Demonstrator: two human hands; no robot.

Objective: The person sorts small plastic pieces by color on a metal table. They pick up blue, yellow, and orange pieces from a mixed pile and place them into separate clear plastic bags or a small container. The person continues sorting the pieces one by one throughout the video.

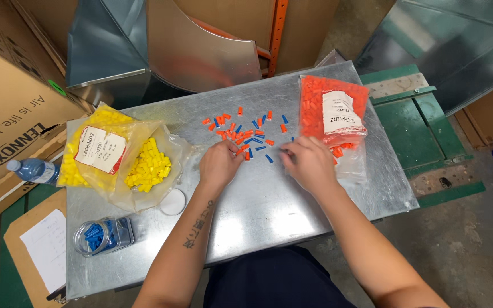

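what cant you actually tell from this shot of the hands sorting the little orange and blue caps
- Left hand, head view: fingers curl down over the loose orange and blue caps, hiding whether it grips one.
- Right hand: its back hides the fingertips and anything under them.
- Orange bag: lower end hidden behind the right hand.
- Jar of blue caps: too small to count.
- Water bottle: partly hidden by the yellow bag.

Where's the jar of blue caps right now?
In the head view, the jar lies on its side at the table's near-left corner, below the yellow bags, beside its white lid.
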